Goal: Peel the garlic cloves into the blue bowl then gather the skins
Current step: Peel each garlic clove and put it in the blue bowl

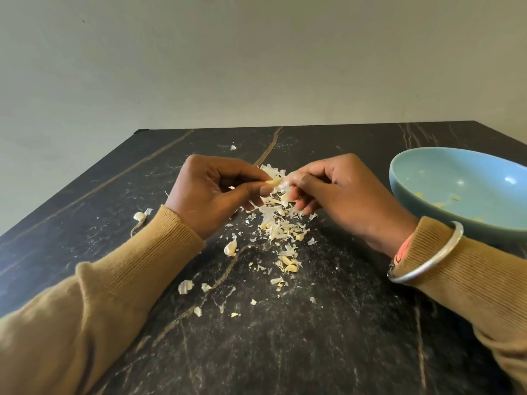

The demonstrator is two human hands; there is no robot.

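One garlic clove (pixel 273 182) sits pinched between the left hand (pixel 212 195) thumb and forefinger, above the skins (pixel 281 223) heaped mid-table. The right hand (pixel 339 192) fingers close on a papery skin flake at its tip. One blue bowl (pixel 456 189) stands right, near the table (pixel 313 337) edge; bare tabletop lies nearer the person.

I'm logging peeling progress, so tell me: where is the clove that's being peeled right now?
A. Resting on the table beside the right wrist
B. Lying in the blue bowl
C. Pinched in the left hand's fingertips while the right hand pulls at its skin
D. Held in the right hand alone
C: the garlic clove sits between the left hand fingertips, with the right hand gripping skin at its tip, above the table and left of the blue bowl.
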